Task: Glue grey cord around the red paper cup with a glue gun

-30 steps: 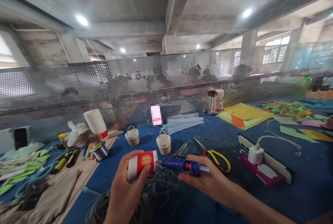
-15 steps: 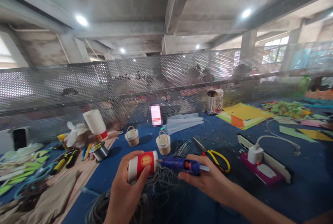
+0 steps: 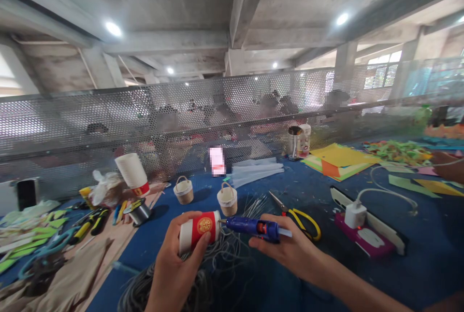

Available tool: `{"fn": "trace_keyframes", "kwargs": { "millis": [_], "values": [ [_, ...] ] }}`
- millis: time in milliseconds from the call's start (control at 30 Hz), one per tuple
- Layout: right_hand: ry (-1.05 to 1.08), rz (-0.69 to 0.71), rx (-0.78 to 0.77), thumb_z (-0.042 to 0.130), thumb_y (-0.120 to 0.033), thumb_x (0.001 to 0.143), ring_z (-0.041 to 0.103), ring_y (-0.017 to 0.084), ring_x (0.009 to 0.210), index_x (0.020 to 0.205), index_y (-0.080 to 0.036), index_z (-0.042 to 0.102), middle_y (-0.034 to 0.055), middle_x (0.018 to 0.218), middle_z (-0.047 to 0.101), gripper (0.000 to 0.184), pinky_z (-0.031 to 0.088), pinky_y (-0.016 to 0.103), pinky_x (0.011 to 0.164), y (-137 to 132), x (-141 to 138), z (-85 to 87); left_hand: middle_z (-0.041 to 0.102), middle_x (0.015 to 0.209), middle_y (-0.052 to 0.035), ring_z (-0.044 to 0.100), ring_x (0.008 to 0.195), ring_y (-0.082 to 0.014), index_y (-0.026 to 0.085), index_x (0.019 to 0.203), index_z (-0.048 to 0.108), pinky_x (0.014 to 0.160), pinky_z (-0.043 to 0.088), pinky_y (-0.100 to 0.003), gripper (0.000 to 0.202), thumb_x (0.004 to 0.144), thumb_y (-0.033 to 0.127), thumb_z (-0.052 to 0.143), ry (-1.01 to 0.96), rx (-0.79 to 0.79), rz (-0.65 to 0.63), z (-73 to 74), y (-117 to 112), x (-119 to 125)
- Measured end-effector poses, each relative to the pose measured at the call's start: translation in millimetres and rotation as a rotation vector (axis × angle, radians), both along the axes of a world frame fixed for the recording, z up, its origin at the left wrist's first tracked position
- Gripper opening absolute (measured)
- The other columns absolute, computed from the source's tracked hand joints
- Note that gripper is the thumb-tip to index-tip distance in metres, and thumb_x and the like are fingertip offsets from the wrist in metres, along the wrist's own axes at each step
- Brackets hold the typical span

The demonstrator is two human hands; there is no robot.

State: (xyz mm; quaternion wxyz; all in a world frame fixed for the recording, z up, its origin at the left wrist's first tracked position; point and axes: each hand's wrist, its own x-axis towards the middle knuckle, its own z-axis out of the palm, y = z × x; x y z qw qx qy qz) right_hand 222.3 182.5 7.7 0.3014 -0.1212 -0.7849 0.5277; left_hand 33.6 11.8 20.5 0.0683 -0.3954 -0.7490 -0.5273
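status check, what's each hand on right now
Left hand gripping red paper cup, held sideways. Right hand gripping blue glue gun, nozzle at the cup's end. Grey cord tangle underneath, nothing between them.

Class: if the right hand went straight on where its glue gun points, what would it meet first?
The red paper cup, held sideways in the left hand. The glue gun in the right hand has its nozzle at the cup's end, apparently touching.

Yellow scissors (image 3: 294,212) lie near a small basket (image 3: 227,200).
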Motion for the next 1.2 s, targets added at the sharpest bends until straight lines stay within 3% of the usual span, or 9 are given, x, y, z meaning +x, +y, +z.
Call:
{"fn": "trace_keyframes", "kwargs": {
  "millis": [800, 1033, 1200],
  "values": [
    [-0.013, 0.062, -0.141, 0.072, -0.061, 0.076, 0.061, 0.018, 0.069, 0.081, -0.022, 0.064, 0.0017, 0.075, 0.062, 0.039, 0.051, 0.025, 0.058, 2.8, 1.1, 1.4, 0.065, 0.102, -0.0023, 0.062, 0.079, -0.0210, 0.024, 0.108, 0.061, 0.074, 0.050, -0.031, 0.038, 0.080, 0.049, 0.067, -0.042, 0.080, -0.003, 4.4, 3.1, 16.3],
    [0.000, 0.035, -0.104, 0.071, -0.062, 0.076, 0.061, 0.019, 0.071, 0.082, -0.023, 0.066, 0.0023, 0.076, 0.063, 0.040, 0.052, 0.027, 0.060, 3.1, 0.0, 2.7, 0.068, 0.100, -0.0038, 0.064, 0.076, -0.0211, 0.024, 0.106, 0.063, 0.068, 0.053, -0.030, 0.037, 0.079, 0.047, 0.069, 0.000, 0.094, -0.025, 2.3, 2.9, 13.9],
    [-0.002, 0.005, -0.078, 0.071, -0.061, 0.077, 0.059, 0.017, 0.068, 0.084, -0.021, 0.066, 0.0016, 0.076, 0.063, 0.041, 0.049, 0.024, 0.057, 5.4, -1.5, -0.1, 0.070, 0.102, -0.0040, 0.068, 0.081, -0.0219, 0.025, 0.109, 0.061, 0.073, 0.056, -0.030, 0.035, 0.081, 0.045, 0.068, 0.029, 0.096, -0.045, -3.8, 1.9, 10.7]
  ]
}}
